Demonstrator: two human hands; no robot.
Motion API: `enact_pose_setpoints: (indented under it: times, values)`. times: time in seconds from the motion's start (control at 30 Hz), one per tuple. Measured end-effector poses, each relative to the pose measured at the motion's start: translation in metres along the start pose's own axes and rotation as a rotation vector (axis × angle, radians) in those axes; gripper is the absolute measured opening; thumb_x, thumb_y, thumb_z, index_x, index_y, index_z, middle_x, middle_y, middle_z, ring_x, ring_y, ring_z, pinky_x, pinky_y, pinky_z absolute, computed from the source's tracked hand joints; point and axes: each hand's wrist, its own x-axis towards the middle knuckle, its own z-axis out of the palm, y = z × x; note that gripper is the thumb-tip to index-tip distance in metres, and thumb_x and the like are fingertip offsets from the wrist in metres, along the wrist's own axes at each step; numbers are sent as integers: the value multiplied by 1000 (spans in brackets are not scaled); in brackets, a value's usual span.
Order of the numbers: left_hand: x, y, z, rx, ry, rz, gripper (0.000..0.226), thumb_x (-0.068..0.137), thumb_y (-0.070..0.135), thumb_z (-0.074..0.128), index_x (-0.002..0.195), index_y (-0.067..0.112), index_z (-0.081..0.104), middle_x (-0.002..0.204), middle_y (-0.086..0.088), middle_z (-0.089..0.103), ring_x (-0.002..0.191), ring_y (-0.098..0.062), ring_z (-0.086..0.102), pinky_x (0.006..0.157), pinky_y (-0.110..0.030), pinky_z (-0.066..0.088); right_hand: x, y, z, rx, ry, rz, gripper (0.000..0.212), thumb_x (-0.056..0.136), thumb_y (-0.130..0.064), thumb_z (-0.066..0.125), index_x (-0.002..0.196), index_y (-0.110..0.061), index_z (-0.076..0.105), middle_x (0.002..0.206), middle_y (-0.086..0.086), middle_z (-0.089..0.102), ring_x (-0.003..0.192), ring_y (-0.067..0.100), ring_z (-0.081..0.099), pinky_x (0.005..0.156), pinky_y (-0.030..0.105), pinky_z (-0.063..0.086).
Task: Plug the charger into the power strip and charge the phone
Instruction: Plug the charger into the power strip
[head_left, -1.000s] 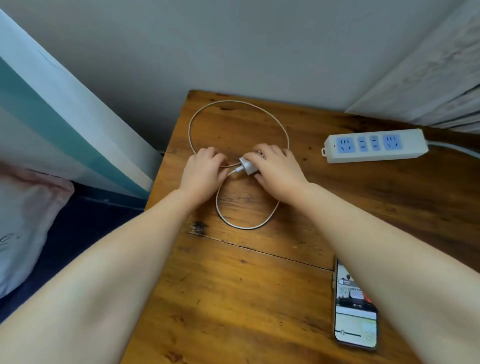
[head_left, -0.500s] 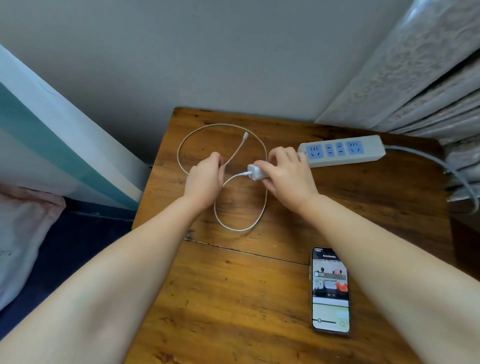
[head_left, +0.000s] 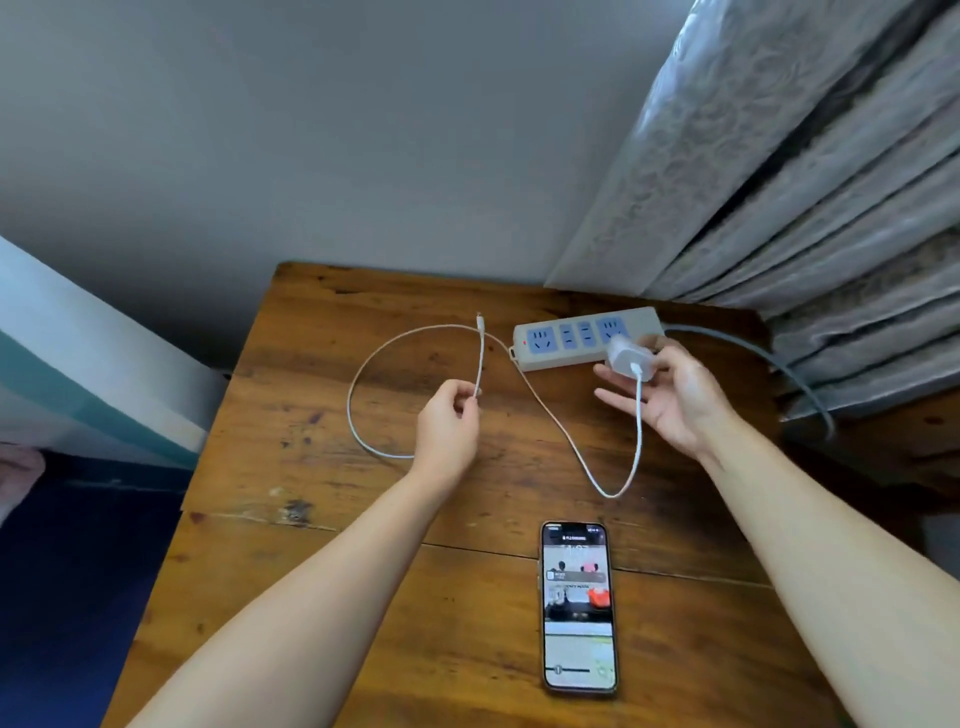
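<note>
Head view: right hand (head_left: 675, 395), at 2 o'clock, pinches the charger (head_left: 629, 357) over the power strip (head_left: 566, 338), other fingers spread, while left hand (head_left: 449, 428) pinches the cable (head_left: 480, 364); phone (head_left: 578, 608) at 5 o'clock.

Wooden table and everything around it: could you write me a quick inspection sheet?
Surface: worn wooden table, scuffed.
Job's things: white charger at the power strip, not clearly seated; phone lying face up, screen lit, unplugged.
Clutter: nothing seen.
Hands: right hand holds the charger; left hand pinches the cable near its free end.
Cables: white charging cable looped on table; grey strip cord trails right.
Surroundings: grey wall, curtain.
</note>
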Motion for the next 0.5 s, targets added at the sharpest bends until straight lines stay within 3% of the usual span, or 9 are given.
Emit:
enact_pose_setpoints:
  times: [0.07,0.17,0.23,0.33,0.4,0.5]
  values:
    - [-1,-1,2,-6,-3,11,14,91,10,46,96,15,58,82,-4,61,77,-22,57,74,-33,47,9,-9,7,-101,21,63,26,96,-21,47,121,-16,45,113,19,57,82,28,68,48,32,58]
    - [-2,-3,2,-27,22,24,10,91,12,48,90,15,57,71,0,56,69,-19,52,64,-29,42,25,-25,14,-638,56,12,29,94,-14,51,120,-15,40,91,18,54,55,14,49,30,13,32]
    - [-2,-5,1,-30,37,30,10,91,14,49,86,14,58,68,0,54,66,-17,49,60,-25,40,36,-40,20,-1131,28,-56,34,89,-11,53,117,-20,38,73,10,51,50,13,44,35,16,30]
    - [-5,-8,2,-23,-4,42,10,92,15,51,86,13,59,67,1,52,65,-15,46,58,-20,38,48,-61,39,-1684,-65,-129,44,81,-18,63,115,-24,36,85,7,53,61,16,50,43,25,40]
    - [-7,-10,3,-1,-49,62,10,91,15,52,87,13,61,70,0,54,66,-14,47,57,-13,37,56,-64,55,-1872,-138,-163,50,80,-21,67,123,-21,41,101,8,53,70,17,51,49,26,40]
    - [-9,-13,6,8,-105,74,10,91,16,52,87,14,61,71,1,57,67,-14,49,59,-15,38,68,-61,72,-1966,-221,-146,57,79,-19,71,129,-18,44,116,11,56,87,23,58,61,30,48]
